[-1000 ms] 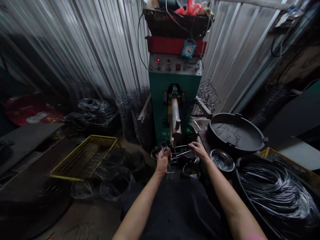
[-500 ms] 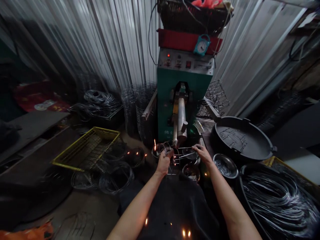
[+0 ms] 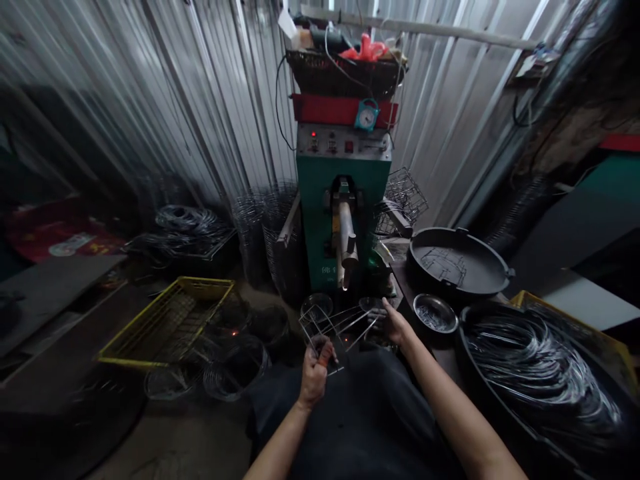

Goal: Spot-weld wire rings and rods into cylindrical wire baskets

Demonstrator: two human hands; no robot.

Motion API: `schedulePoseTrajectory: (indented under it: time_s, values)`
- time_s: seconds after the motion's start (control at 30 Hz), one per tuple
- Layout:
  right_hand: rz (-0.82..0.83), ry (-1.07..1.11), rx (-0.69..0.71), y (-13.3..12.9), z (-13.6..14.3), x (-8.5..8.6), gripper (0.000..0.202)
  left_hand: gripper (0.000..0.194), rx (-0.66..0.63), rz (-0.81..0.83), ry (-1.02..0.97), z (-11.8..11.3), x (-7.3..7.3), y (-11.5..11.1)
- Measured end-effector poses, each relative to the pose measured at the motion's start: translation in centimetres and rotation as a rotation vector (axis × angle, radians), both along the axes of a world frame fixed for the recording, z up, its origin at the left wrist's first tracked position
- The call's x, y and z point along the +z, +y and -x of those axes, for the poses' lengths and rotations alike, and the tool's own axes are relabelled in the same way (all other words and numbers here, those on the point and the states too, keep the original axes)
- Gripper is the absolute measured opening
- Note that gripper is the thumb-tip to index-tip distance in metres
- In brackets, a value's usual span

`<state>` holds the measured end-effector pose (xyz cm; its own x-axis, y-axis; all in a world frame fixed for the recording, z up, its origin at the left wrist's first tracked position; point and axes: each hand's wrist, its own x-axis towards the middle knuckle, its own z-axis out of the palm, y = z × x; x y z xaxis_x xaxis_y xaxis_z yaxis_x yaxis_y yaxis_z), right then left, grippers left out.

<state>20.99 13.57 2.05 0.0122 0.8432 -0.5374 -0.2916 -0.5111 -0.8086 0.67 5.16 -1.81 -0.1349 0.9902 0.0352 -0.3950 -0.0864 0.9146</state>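
My left hand (image 3: 315,370) grips a bent-wire frame (image 3: 331,325) at its lower left corner, with something orange around one finger. At the frame's right end, my right hand (image 3: 393,323) holds the wires between thumb and fingers; some fingertips are dark and hard to make out. The frame hangs above my dark apron (image 3: 370,393), below and apart from the metal arm (image 3: 349,237) of a green spot welder (image 3: 315,220). A small bright glow shows at the arm's tip.
A yellow-rimmed basket (image 3: 165,320) and wire rings (image 3: 235,367) lie at left. To the right stand a black pan (image 3: 460,260) with wire pieces, a metal bowl (image 3: 436,313) of small parts and a tub of wire hoops (image 3: 540,367). A blue clock (image 3: 367,115) hangs on the welder.
Both hands have drawn the wire frame down and back, away from the welder's tip. The frame has turned, and the flying sparks have mostly gone. My view has tilted up and shifted right.
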Motion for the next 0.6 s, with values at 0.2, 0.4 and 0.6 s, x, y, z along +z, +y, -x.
schedulePoseTrajectory:
  time_s: [0.2, 0.4, 0.6]
  values:
    - [-0.097, 0.322, 0.081, -3.6, 6.5, 4.5, 0.018, 0.036, -0.174, 0.001, 0.369, 4.9, -3.0, -6.6]
    - [-0.358, 0.184, 0.444, -7.9, 11.2, 7.0, 0.029, 0.038, -0.411, 0.115, 0.718, 13.0, -2.2, -10.3]
    - [-0.543, -0.06, 0.631, -10.3, 10.0, 9.8, 0.027, 0.062, 0.14, -0.274, 0.654, 13.2, 8.9, -5.4]
